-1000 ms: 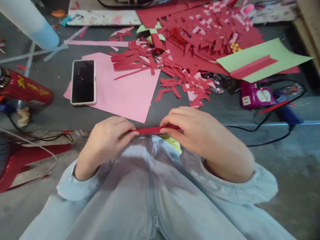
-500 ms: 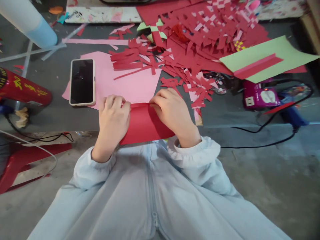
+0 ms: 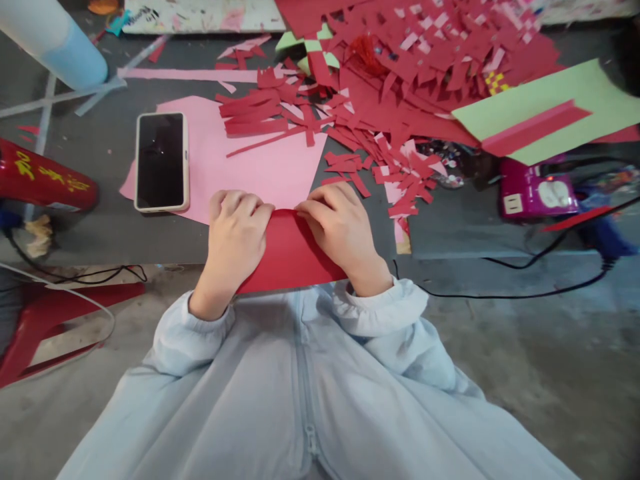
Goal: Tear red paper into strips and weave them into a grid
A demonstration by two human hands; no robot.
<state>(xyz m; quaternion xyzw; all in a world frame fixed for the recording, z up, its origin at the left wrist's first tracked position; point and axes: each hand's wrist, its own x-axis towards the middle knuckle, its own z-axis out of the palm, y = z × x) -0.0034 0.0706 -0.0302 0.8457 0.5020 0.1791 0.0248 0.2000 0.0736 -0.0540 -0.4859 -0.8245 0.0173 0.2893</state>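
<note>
A sheet of red paper spans the space between my two hands at the table's front edge, its near side hanging toward my jacket. My left hand is closed on its far edge, fingers curled over the top. On the other side, my right hand pinches the same edge between thumb and fingers. Both fingertips are partly hidden, and whether the edge is folded I cannot tell. Just beyond lies a pink sheet, with a phone resting on its left part.
Red paper strips and scraps heap up at the back. A green sheet with a folded red strip lies right, above a purple box. A blue glue gun with a black cord sits beyond. Left are a red can and a white-blue cylinder.
My hands have drawn slightly closer together along the paper's far edge, the left one shifting right. The camera view has shifted a little. Both hands keep hold of the red paper.
</note>
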